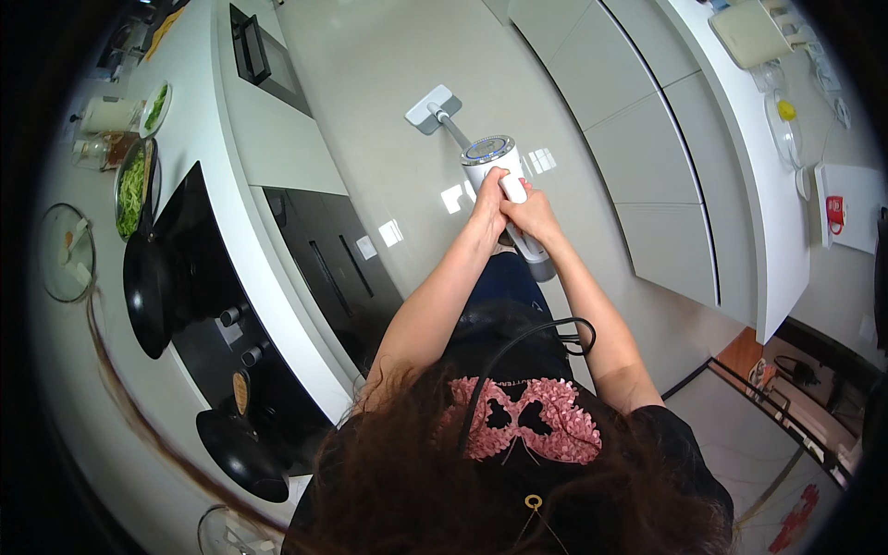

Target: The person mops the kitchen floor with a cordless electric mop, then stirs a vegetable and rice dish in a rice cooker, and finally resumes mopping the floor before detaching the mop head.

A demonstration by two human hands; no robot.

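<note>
A white cordless stick cleaner (489, 154) stands tilted in front of me, with a round display on top of its body. My left hand (491, 198) closes on its handle from the left. On the same handle, my right hand (531, 211) grips from the right, and the two hands touch. A grey tube runs from the body to a flat white-and-grey floor head (433, 109), which rests on the pale glossy floor (374, 62). Below my hands the cleaner's grey lower end (541, 269) shows beside my leg. The fingers partly hide the handle.
White counters flank the floor. On the left lies a black hob (201, 291) with black pans (149, 291), near a pan of chopped greens (130, 191) and a glass lid (67, 252). Grey cabinets (638, 132) line the right side. A black cable (513, 340) crosses my front.
</note>
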